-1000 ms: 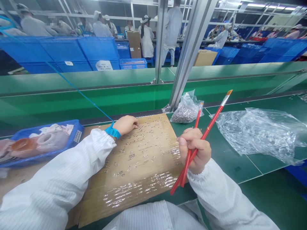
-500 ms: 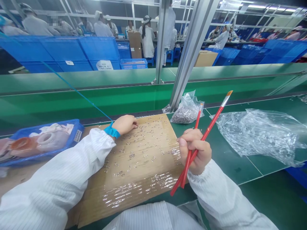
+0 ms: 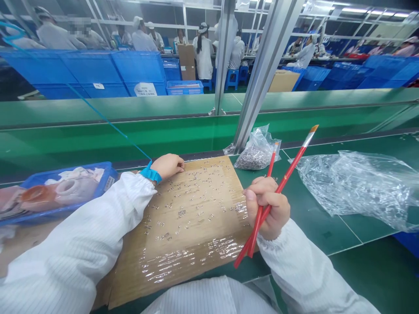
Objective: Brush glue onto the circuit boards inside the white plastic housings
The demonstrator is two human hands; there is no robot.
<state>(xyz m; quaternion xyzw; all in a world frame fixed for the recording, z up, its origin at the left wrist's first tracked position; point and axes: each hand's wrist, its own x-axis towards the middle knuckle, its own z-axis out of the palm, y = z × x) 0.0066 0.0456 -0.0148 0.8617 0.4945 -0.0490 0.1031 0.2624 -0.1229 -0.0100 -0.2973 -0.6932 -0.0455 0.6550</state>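
Note:
My right hand [image 3: 270, 209] is closed round two red-handled paintbrushes [image 3: 288, 172] that cross in its grip, tips up; the larger has an orange-tan tip and a silver ferrule. Several small shiny metal pieces [image 3: 182, 212] lie scattered over a cardboard sheet [image 3: 131, 270] whose near part is covered in clear tape. At the far left of the sheet is my left hand [image 3: 167, 166], its fingers bent and pressed together low over the surface. Whatever those fingertips pinch, if anything, is too small to see. A blue wrist band [image 3: 151, 172] with a cord circles the left wrist.
A clear bag of small metal pieces [image 3: 253, 155] stands behind the sheet, beside a metal post [image 3: 262, 74]. Flat clear plastic bags [image 3: 353, 187] lie to the right. At left sits a blue tray [image 3: 109, 174] with pinkish containers. Co-workers and blue crates [image 3: 137, 65] are beyond.
My left hand has shifted slightly left and back along the sheet's far edge, its fingers still bent. My right hand keeps the same grip on both paintbrushes. The view has shifted a little.

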